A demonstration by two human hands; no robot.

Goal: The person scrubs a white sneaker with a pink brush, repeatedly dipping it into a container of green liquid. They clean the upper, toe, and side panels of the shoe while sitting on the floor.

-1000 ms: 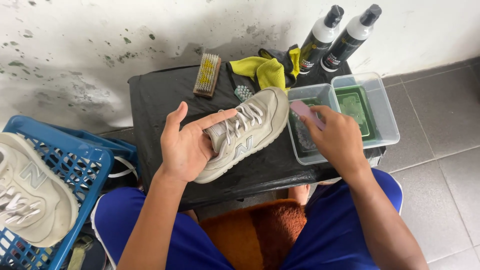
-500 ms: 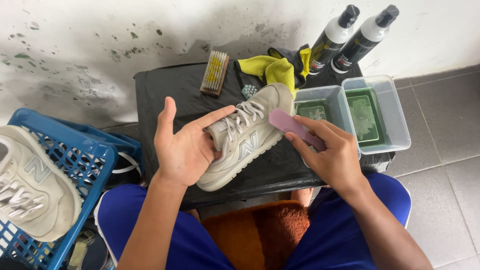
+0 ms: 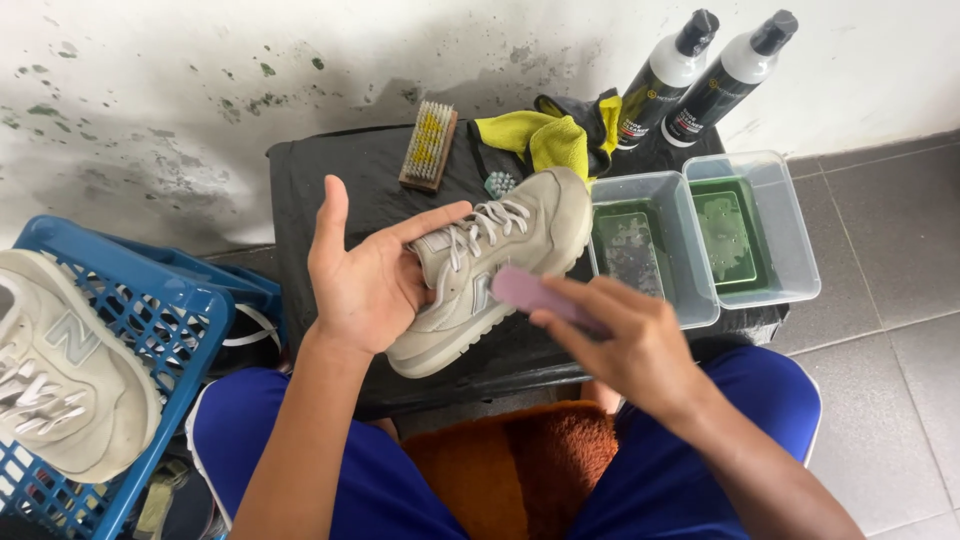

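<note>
My left hand is tucked into the opening of a beige sneaker, holding it tilted over a black-covered table; thumb and index finger stick out. My right hand grips a pink-handled brush laid against the sneaker's side near the midsole. The brush's bristles are hidden against the shoe.
Two clear tubs of greenish liquid sit right of the shoe. Two spray bottles, a yellow cloth and a wooden brush lie behind. A blue crate with the other sneaker stands at left.
My right hand lifted the brush out of the near tub and carried it left onto the sneaker's side. My left hand kept holding the shoe.
</note>
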